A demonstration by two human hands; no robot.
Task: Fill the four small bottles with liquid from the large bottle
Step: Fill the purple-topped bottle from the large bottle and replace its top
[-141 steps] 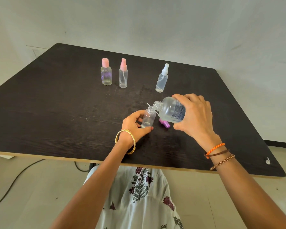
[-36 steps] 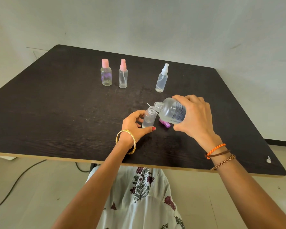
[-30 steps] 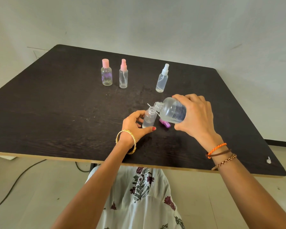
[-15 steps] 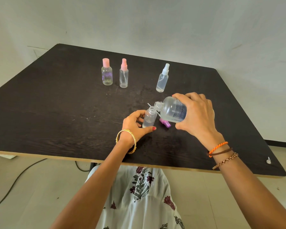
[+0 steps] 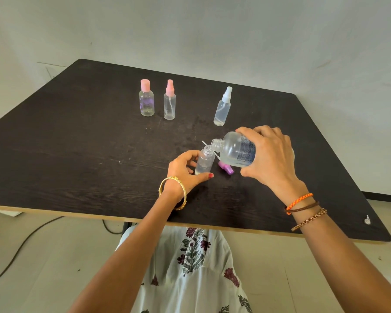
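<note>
Bottles mouth to mouth: right hand [image 5: 271, 158] grip wraps the large bottle [image 5: 236, 150], left hand [image 5: 185, 169] grip steadies the light, tippy small bottle [image 5: 204, 161] low down.

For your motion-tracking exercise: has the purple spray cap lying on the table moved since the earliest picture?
No. The purple spray cap lies just right of the small open bottle, on the same patch of table, as before.
</note>
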